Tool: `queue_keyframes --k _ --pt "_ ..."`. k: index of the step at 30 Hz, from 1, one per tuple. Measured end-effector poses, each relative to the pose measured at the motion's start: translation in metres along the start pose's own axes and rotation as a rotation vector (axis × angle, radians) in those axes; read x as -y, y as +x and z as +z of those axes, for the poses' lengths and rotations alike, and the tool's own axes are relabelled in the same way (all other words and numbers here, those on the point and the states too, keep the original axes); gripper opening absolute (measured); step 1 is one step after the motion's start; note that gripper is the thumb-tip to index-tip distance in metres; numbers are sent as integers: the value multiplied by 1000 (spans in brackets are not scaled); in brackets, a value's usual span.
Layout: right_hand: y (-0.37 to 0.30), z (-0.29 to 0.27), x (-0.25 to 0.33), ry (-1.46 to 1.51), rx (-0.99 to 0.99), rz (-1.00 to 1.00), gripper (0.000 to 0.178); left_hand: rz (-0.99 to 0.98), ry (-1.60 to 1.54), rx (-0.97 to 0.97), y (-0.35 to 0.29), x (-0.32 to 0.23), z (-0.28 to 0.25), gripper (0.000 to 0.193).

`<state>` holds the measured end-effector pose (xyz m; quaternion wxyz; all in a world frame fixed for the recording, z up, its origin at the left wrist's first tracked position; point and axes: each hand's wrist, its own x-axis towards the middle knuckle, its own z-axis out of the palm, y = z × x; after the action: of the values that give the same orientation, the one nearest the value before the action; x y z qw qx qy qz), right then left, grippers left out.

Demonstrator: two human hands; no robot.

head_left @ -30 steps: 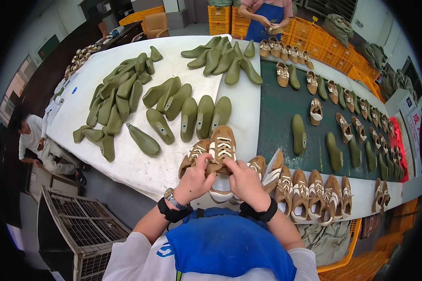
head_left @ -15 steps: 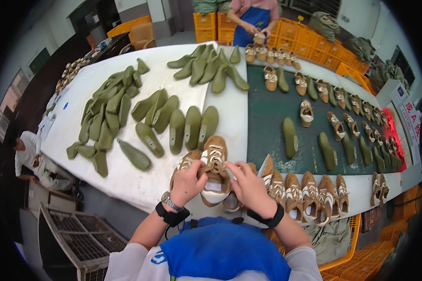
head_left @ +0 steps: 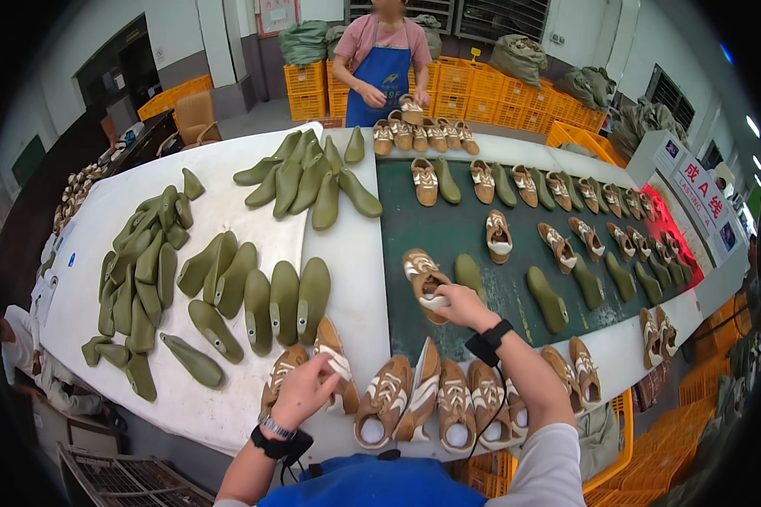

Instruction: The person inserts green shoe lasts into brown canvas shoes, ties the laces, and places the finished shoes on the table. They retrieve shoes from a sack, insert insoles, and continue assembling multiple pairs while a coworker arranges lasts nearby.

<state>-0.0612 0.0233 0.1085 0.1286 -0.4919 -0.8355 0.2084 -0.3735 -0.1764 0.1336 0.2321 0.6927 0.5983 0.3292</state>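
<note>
We trace a lane of bare white tabletop (head_left: 348, 262) between three green lasts (head_left: 285, 304) set side by side and the green mat (head_left: 450, 225), where a hand could pass. On the mat, we find open surface behind the held shoe (head_left: 419, 269), bounded on the right by a lone shoe (head_left: 498, 237). A single last (head_left: 468, 273) lies just beyond the right hand (head_left: 463, 308), blocking the way ahead. Along the near edge, we see closely set shoes (head_left: 454, 406) barring passage between the forearms; farther right, a gap opens before the rightmost pair (head_left: 650, 340).

Brown shoe (head_left: 419, 268), white-striped; olive lasts (head_left: 192, 361); co-worker's blue apron (head_left: 387, 68)
</note>
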Motion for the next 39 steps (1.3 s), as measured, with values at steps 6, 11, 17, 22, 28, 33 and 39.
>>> queue_keyframes --k 6,11,17,22,28,33,39 --pt "87 56 -110 -33 -127 309 49 -268 90 -110 -31 51 -16 25" --pt "132 82 -63 10 -227 107 58 -392 162 -176 -50 89 -33 25" --pt "135 161 151 144 358 -254 56 -343 246 -108 -28 93 -22 27" --pt "136 186 172 175 249 -34 32 -343 205 -114 -42 89 -24 28" --pt "153 143 68 673 -118 48 23 -315 368 -282 -106 127 -38 43" --pt "107 99 -7 347 -36 60 22 -519 218 -81 -135 145 -26 64" --pt "48 127 -16 -35 278 78 31 -640 8 92 -130 156 -12 66"
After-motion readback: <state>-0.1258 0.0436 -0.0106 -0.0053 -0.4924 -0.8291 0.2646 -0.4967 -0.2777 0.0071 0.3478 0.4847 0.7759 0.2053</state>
